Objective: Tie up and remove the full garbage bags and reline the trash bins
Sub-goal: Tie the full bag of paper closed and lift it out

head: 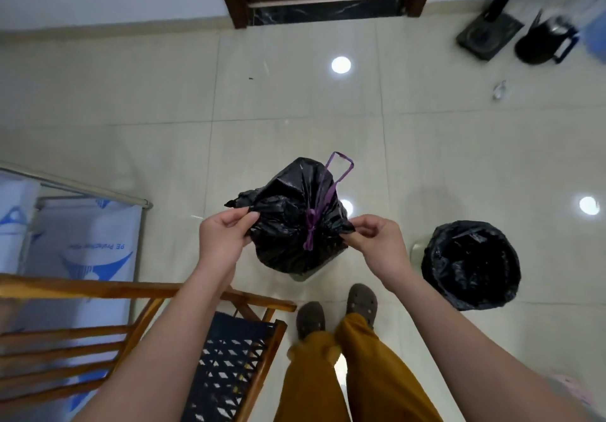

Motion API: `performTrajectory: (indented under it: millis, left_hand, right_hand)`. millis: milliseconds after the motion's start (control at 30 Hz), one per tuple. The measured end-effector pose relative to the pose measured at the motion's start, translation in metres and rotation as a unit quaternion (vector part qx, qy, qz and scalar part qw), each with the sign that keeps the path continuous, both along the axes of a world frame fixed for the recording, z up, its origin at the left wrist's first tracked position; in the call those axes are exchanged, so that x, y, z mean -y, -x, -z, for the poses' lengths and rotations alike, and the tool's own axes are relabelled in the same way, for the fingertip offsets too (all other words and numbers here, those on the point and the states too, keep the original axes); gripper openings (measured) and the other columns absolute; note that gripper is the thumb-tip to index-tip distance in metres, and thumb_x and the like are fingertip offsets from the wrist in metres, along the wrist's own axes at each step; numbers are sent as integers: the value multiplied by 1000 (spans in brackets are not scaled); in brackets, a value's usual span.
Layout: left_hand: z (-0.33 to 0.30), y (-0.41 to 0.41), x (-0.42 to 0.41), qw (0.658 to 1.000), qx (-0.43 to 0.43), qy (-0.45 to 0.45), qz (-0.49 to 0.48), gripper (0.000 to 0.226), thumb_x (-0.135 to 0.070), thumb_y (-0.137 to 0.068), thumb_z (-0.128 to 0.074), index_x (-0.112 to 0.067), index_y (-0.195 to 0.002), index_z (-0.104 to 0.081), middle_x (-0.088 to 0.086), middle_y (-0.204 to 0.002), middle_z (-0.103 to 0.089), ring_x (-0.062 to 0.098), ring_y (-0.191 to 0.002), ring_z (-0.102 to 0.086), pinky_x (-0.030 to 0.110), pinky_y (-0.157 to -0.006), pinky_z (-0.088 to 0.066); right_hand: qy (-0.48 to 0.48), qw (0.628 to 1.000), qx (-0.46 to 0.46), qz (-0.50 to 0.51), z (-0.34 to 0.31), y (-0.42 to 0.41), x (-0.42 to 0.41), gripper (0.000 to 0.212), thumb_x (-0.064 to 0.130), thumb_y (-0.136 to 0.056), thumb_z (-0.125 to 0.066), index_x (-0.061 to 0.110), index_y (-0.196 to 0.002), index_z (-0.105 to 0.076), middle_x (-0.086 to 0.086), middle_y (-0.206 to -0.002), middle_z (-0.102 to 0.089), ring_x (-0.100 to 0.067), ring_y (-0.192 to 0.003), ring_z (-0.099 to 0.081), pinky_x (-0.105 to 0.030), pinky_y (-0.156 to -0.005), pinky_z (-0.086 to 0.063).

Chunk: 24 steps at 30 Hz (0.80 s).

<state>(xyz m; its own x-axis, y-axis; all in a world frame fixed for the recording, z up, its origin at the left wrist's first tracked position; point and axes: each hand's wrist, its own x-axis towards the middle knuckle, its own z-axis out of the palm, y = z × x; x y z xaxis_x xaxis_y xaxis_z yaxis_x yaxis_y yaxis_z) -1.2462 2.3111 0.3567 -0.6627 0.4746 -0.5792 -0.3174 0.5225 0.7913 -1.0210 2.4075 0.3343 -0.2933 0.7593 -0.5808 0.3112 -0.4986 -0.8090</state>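
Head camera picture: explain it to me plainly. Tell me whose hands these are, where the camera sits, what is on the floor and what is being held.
There is no machine here. A person wears one camera on the head, looking forward and down, so the two arms reaching in from below are their own. The left hand and right hand each pinch an edge of a full black bag, which has a purple drawstring knotted at its top. Under the bag, a bit of pale bin shows. To the right on the tiled floor stands a second bin, lined with black plastic. A wooden chair is on the left.

Black garbage bag (288, 225) cinched; lined bin (471, 264) beside.
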Motion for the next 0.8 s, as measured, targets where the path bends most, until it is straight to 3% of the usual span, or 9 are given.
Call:
performTrajectory:
  millis: [133,233,300,500,600,800]
  left_hand:
    - [-41,-9,-4,1000,2,-23,18,14,-8,-85,-71,-8,-99,-71,9,-94,-74,17,-88,-71,25,-71,-58]
    - [-63,-21,-5,998,6,-32,58,10,-7,-85,-70,-9,-94,-72,7,-87,-75,15,-81,-71,22,-65,-57]
    - [-76,-31,-4,995,10,-38,91,9,-7,-83,-72,-10,-92,-73,3,-81,-76,13,-77,-71,20,-62,-55]
    - [-110,-66,8,980,19,-38,196,13,-11,-76,-80,-14,-87,-73,1,-79,-76,12,-75,-72,26,-66,-56]
    - [-133,-91,19,961,23,-65,269,20,-8,-72,-82,-17,-87,-72,-4,-74,-75,6,-70,-71,16,-58,-52]
    - [-177,-151,51,880,-2,-93,466,40,-10,-77,-79,-38,-105,-72,-6,-78,-75,5,-76,-72,13,-64,-53]
  right_hand:
    - [-32,999,7,8,-44,-21,5,30,7,-69,-85,13,-96,-75,-13,-94,-71,-19,-87,-65,-24,-80,-56]
    - [-66,997,17,31,-73,-42,22,35,22,-63,-89,29,-95,-76,6,-88,-70,0,-78,-57,-12,-69,-48]
    - [-87,994,25,67,-90,-56,39,34,29,-61,-88,31,-93,-77,14,-80,-69,2,-72,-54,-12,-65,-46]
    - [-123,970,47,205,-134,-92,106,20,14,-68,-85,19,-86,-78,7,-75,-73,1,-67,-62,-13,-62,-49]
    - [-130,950,54,280,-156,-113,147,20,10,-69,-84,13,-88,-78,3,-78,-73,-2,-68,-63,-13,-62,-49]
    - [-133,904,72,399,-196,-163,239,19,7,-72,-82,14,-89,-78,-6,-83,-74,-16,-74,-64,-17,-64,-52]
